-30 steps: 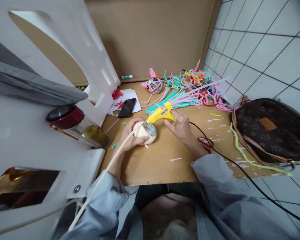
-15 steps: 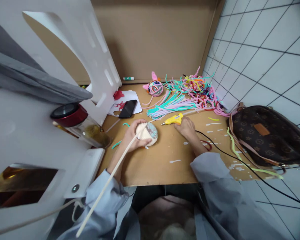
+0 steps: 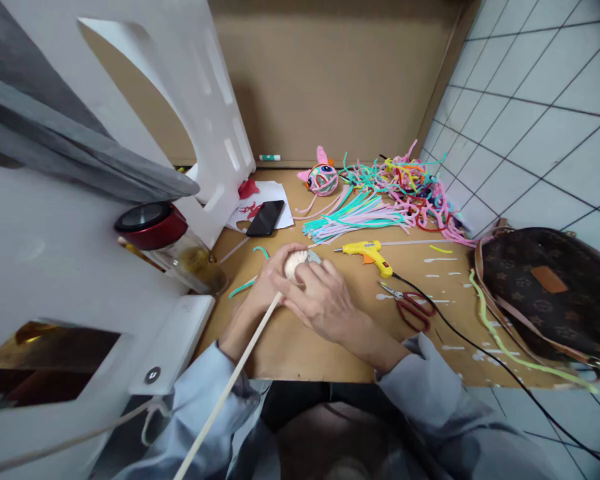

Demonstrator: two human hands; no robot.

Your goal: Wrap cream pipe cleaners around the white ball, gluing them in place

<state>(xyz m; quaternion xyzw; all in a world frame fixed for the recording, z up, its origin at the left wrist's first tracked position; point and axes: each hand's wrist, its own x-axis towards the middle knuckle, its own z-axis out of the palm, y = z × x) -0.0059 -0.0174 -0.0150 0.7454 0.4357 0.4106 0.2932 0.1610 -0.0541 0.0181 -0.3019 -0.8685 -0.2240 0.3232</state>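
Note:
My left hand [image 3: 269, 283] is wrapped round a small ball [image 3: 296, 260] covered partly in cream pipe cleaner, with a grey-blue patch showing at its right. My right hand [image 3: 325, 300] lies over the near side of the ball, its fingers bent and pressing the pipe cleaner against it. The long free end of the cream pipe cleaner [image 3: 230, 387] runs from between my hands down over my left forearm. To the right of the ball a yellow glue gun [image 3: 367, 250] rests on its side on the table. Red-handled pliers or scissors [image 3: 411, 307] lie below it.
A bundle of teal and lilac pipe cleaners [image 3: 360, 217] and a tangled heap [image 3: 415, 180] lie behind. A finished pink-eared ball figure [image 3: 323, 179], a phone [image 3: 266, 219], a glass bottle [image 3: 180, 250] and a brown bag [image 3: 545, 287] stand around. The glue gun's cord [image 3: 460, 330] crosses the right side.
My right hand has let go of the glue gun, leaving it on the table, and moved left onto the ball. The red-handled tool is now uncovered. The view has shifted slightly.

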